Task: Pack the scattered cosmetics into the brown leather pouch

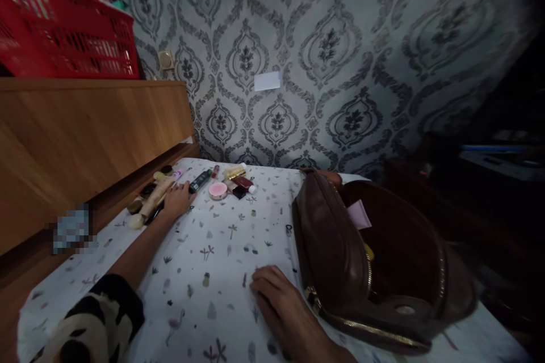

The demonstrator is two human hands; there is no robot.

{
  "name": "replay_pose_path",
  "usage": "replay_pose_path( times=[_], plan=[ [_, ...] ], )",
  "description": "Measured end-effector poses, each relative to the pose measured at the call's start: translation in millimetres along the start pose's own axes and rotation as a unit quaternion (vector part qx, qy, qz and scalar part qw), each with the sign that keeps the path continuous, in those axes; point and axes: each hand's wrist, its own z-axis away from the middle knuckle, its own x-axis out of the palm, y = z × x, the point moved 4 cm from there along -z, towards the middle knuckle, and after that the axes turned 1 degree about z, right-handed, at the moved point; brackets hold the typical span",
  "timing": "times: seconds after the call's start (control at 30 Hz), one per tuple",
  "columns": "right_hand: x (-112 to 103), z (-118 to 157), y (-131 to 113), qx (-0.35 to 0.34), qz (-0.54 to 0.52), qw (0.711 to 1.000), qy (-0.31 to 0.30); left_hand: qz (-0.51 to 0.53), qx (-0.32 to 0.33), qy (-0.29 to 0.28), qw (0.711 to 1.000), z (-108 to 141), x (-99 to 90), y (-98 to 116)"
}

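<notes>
My left hand (177, 202) lies at the far left of the patterned sheet, beside a long beige item (156, 195) whose kind I cannot make out. Its fingers are stretched out, with the thumb apart, and no held thing shows. Close by are a dark green tube (200, 181), a round pale jar (136, 221) and a brown-topped jar (135, 206). A pink round compact (218, 190) sits farther right. My right hand (275, 300) rests palm down on the sheet, fingers loosely stretched and nothing in them. To its right stands a brown leather bag (327, 238), unzipped.
A pink slip (359, 214) sticks out inside the bag. Small cosmetics, including a dark red bottle (243, 183), are grouped near the back. A wooden cabinet (85, 147) with a red basket (72, 28) on it borders the left. Patterned wallpaper (272, 39) covers the wall behind.
</notes>
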Motion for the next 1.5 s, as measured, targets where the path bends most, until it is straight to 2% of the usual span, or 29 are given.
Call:
replay_pose_path(
  times=[0.1,0.2,0.4,0.5,0.6,0.73,0.83,1.0,1.1,1.33,1.43,1.5],
  plan=[
    [1,0,1,0.005,-0.002,1.0,-0.002,-0.006,0.004,-0.009,1.0,5,-5.3,-9],
    [1,1,1,0.003,-0.005,1.0,0.005,-0.007,0.004,-0.019,1.0,1,-8.9,-10],
    [0,0,-1,0.005,-0.006,1.0,-0.002,0.002,0.009,-0.042,0.999,-16,-6.8,15],
    [0,0,-1,0.008,-0.003,1.0,-0.004,-0.005,-0.001,-0.047,0.999,-15,-8.5,25],
    [0,0,-1,0.009,0.0,1.0,-0.002,-0.017,-0.012,-0.058,0.998,-2,-14.7,25],
    [-1,0,-2,0.009,-0.002,1.0,-0.004,-0.031,-0.001,-0.093,0.995,23,-28.4,10],
    [-1,0,-3,0.005,0.002,1.0,-0.001,-0.03,0.015,-0.117,0.993,31,-37.8,2],
    [0,0,-1,-0.007,0.004,1.0,0.003,-0.013,0.027,-0.114,0.993,33,-37.5,17],
    [1,0,-1,-0.012,0.011,1.0,0.005,0.002,0.039,-0.124,0.992,44,-34.1,28],
    [1,-1,-3,0.001,0.014,1.0,-0.001,0.067,0.104,-0.16,0.979,79,-50.8,15],
    [1,-1,-3,-0.003,0.015,1.0,0.003,0.12,0.103,-0.149,0.976,86,-54.6,17],
    [2,-1,-3,-0.006,0.014,1.0,0.005,0.118,0.108,-0.143,0.977,92,-54.5,23]
  ],
)
